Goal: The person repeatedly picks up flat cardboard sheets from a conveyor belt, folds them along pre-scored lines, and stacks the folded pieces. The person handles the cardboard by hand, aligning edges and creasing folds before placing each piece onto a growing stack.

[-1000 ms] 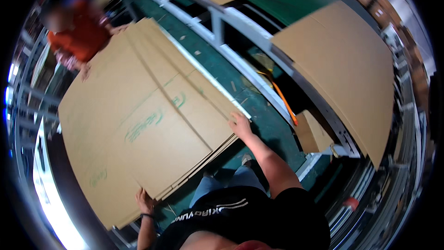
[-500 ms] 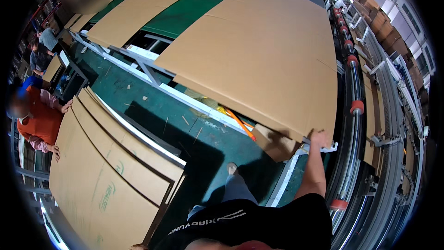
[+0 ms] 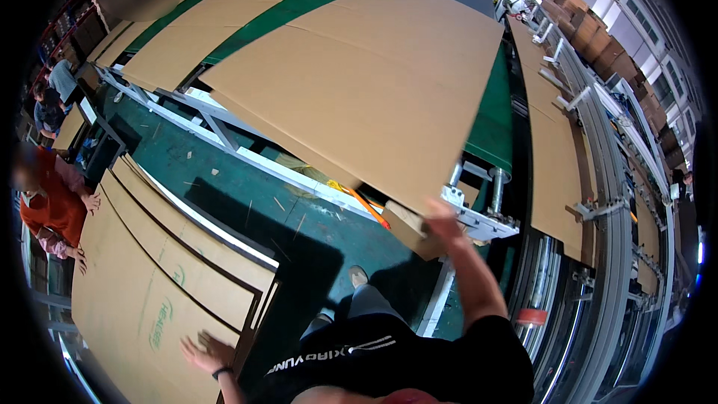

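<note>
A large brown cardboard sheet [image 3: 359,90] lies slanted across the green conveyor table. At its near right corner is my right hand [image 3: 443,223], closed on the edge; the fingers are smeared by motion. My left hand [image 3: 203,353], a dark band at its wrist, is spread flat-fingered over the stacked cardboard panels [image 3: 127,284] at the lower left; whether it touches them I cannot tell. Green print marks these panels. Across the stack, a co-worker in an orange vest [image 3: 56,191] rests both hands at its far left edge.
A roller machine [image 3: 591,254] runs along the right, another sheet [image 3: 550,150] lying in it. A metal bracket [image 3: 479,221] juts from the table's near end. Below are an orange-handled tool [image 3: 370,208] and a cardboard box [image 3: 410,232]. More people stand at the far left.
The large sheet has swung left with my right hand, baring green belt and the metal bracket at its right. My left hand has come into view over the panel stack.
</note>
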Demonstrator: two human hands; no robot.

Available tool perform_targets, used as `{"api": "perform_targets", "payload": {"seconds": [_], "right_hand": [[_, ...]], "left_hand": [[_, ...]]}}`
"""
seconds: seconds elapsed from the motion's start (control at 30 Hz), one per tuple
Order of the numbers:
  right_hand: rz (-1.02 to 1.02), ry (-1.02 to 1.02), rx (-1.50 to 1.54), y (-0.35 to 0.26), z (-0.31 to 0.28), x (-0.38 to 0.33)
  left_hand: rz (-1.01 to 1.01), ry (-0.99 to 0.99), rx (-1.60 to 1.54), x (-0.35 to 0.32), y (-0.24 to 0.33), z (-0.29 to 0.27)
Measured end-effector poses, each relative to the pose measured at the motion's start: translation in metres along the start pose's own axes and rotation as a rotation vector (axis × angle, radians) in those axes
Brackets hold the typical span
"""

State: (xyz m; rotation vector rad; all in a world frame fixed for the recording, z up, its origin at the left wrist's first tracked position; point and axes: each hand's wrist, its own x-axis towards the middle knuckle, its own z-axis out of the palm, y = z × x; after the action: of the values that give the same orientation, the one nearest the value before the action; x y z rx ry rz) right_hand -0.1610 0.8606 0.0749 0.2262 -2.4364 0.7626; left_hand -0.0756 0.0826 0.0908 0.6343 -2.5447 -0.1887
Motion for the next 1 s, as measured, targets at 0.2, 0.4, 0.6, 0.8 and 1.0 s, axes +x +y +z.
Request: {"api": "perform_targets", "payload": {"seconds": [0.2,0.4,0.6,0.8,1.0], "right_hand": [[1.044,-0.223,1.965,-0.338,0.096,0.211],[0.038,-0.641,2.334,-0.462,-0.110,0.315],[-0.132,0.103,2.148,-0.178,-0.260,0.394],[0.596,0.604,0.626,0.153,-0.184,0.214],[0.950,0.467,0.347,0.246,-0.046,0.060]], "left_hand": [[0.404,-0.356,-0.805,0.039,0.240,0.046],[-0.144,-1.368,-1.357,0.007,0.421,0.132],[-0.736,-1.618,-1.504,-0.036,0.550,0.147],[-0.637,-1.653,-1.523,-0.098,0.598,0.195],[-0.860,-1.284,-1.570,-0.086,0.625,0.168]]}}
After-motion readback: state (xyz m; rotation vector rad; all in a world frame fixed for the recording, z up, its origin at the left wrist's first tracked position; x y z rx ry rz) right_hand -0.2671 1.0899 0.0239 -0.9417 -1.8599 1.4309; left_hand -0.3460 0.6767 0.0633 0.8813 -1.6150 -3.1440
